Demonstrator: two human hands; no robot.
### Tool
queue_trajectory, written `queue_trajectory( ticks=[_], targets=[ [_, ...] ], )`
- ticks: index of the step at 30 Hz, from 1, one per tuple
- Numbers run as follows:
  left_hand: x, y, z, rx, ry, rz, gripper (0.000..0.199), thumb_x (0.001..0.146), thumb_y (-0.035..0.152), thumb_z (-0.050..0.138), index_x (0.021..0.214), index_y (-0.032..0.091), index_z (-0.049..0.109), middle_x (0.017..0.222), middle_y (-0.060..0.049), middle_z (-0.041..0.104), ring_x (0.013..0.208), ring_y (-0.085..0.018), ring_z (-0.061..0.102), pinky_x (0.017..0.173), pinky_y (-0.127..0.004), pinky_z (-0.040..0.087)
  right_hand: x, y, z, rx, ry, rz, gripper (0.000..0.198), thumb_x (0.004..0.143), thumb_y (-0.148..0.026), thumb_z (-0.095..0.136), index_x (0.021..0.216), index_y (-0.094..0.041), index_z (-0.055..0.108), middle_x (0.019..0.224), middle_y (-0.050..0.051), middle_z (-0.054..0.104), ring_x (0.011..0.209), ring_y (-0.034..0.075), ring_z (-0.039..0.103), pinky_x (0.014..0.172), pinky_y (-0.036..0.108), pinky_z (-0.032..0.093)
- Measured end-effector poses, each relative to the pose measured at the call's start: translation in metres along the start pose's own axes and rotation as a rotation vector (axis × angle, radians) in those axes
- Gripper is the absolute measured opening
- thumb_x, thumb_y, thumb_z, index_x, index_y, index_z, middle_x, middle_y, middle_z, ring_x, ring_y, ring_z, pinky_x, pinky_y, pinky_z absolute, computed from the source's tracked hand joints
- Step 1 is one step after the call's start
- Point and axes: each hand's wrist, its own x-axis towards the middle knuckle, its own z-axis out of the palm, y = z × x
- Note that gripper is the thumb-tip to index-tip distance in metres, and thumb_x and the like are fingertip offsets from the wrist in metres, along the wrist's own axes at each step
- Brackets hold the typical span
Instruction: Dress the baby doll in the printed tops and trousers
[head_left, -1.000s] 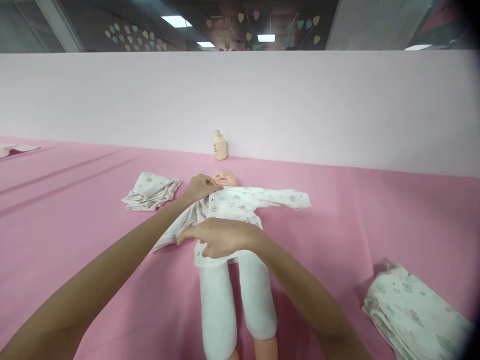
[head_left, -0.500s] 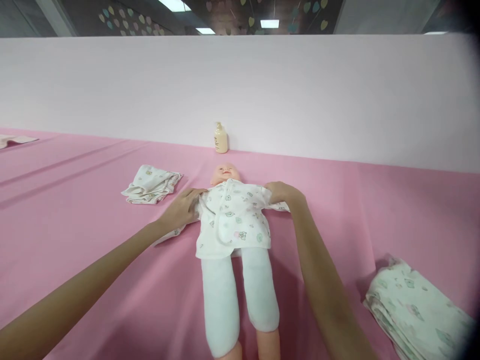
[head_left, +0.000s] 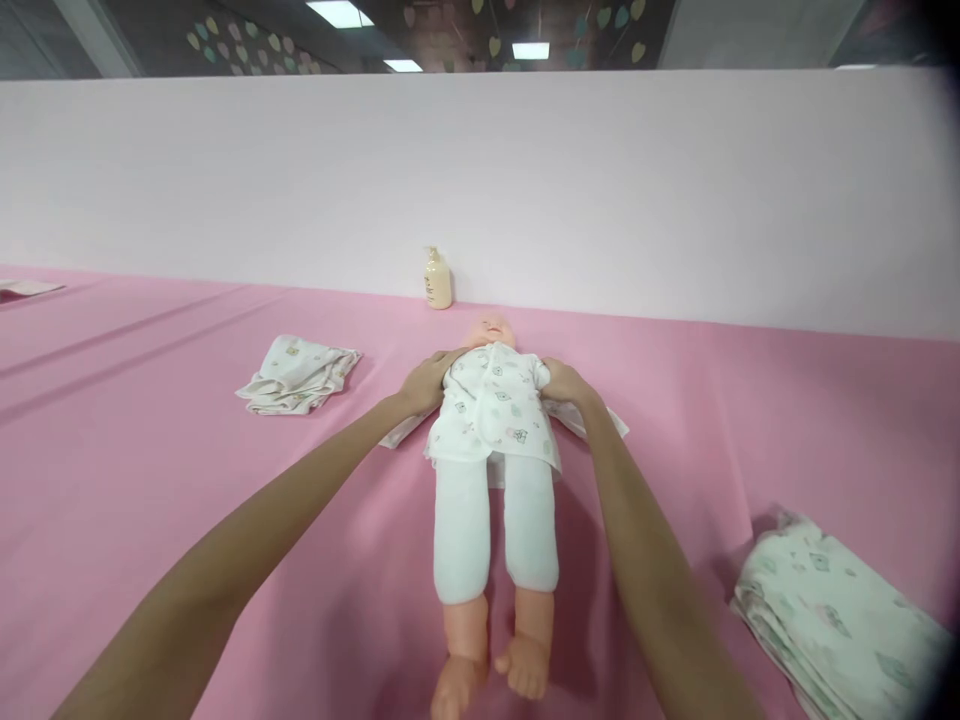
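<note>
A baby doll (head_left: 460, 545) lies on its back on the pink cover, head toward the wall and bare feet toward me. It wears a white printed baby shirt (head_left: 491, 405) and white leggings down to the shins. My left hand (head_left: 433, 380) is closed around the doll's side at the left shoulder area, fingers partly behind the shirt. On the other side, my right hand (head_left: 562, 383) grips the doll at the upper arm, its fingertips hidden. The shirt's sleeves spread out beneath both hands.
A cream pump bottle (head_left: 437, 280) stands against the white wall (head_left: 480, 180). One folded printed cloth (head_left: 300, 372) lies to the left, a larger folded cloth (head_left: 832, 610) at the lower right. Pink fabric (head_left: 187, 480) covers the surface. A pale cloth (head_left: 26, 289) sits at the far left.
Both hands have shifted the doll away from me and slightly right, toward the wall. Its feet now show fully, and my left hand has moved right with it.
</note>
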Motion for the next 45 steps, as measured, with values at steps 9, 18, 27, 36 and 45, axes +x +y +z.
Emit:
queue_trajectory(
  ticks=[9, 18, 27, 36, 45],
  targets=[
    [0.028, 0.001, 0.018, 0.184, 0.014, -0.049, 0.063, 0.088, 0.037, 0.046, 0.147, 0.026, 0.027, 0.142, -0.014, 0.043, 0.126, -0.032, 0.042, 0.101, -0.045, 0.033, 0.004, 0.004, 0.006, -0.172, 0.242, 0.149, 0.045, 0.085, -0.025, 0.051, 0.128, -0.017, 0.047, 0.118, 0.015, 0.062, 0.110, 0.029, 0.056, 0.089, 0.039, 0.041],
    [0.031, 0.034, -0.014, 0.193, -0.119, 0.103, 0.047, 0.078, 0.010, 0.041, 0.123, 0.018, 0.053, 0.111, -0.013, 0.060, 0.104, -0.029, 0.056, 0.087, -0.040, 0.044, -0.014, -0.076, -0.006, -0.159, 0.280, -0.121, 0.039, 0.093, -0.026, 0.036, 0.131, -0.019, 0.043, 0.107, 0.008, 0.066, 0.094, 0.021, 0.061, 0.080, 0.030, 0.044],
    [0.037, 0.062, 0.011, -0.289, 0.055, 0.177, 0.040, 0.076, 0.016, 0.051, 0.116, 0.014, 0.051, 0.096, -0.007, 0.062, 0.087, -0.021, 0.059, 0.078, -0.031, 0.046, -0.003, -0.071, 0.006, -0.149, 0.284, -0.075, 0.043, 0.086, -0.018, 0.038, 0.128, -0.022, 0.049, 0.092, 0.005, 0.067, 0.086, 0.021, 0.061, 0.078, 0.031, 0.046],
    [0.037, 0.059, 0.010, -0.573, 0.060, -0.054, 0.063, 0.070, 0.013, 0.058, 0.130, 0.017, 0.042, 0.096, -0.005, 0.063, 0.083, -0.017, 0.061, 0.071, -0.026, 0.048, -0.008, -0.032, -0.024, 0.335, 0.299, 0.139, 0.060, 0.075, -0.011, 0.039, 0.135, -0.019, 0.038, 0.079, 0.001, 0.061, 0.058, 0.013, 0.058, 0.055, 0.022, 0.049],
    [0.032, 0.008, -0.033, -0.422, 0.523, -0.338, 0.051, 0.072, 0.005, 0.054, 0.123, 0.016, 0.052, 0.111, -0.007, 0.058, 0.086, -0.016, 0.058, 0.077, -0.030, 0.048, -0.016, -0.072, 0.002, -0.121, 0.226, 0.060, 0.041, 0.083, -0.046, 0.053, 0.114, -0.021, 0.061, 0.095, 0.006, 0.066, 0.091, 0.022, 0.060, 0.080, 0.031, 0.046]
  ],
)
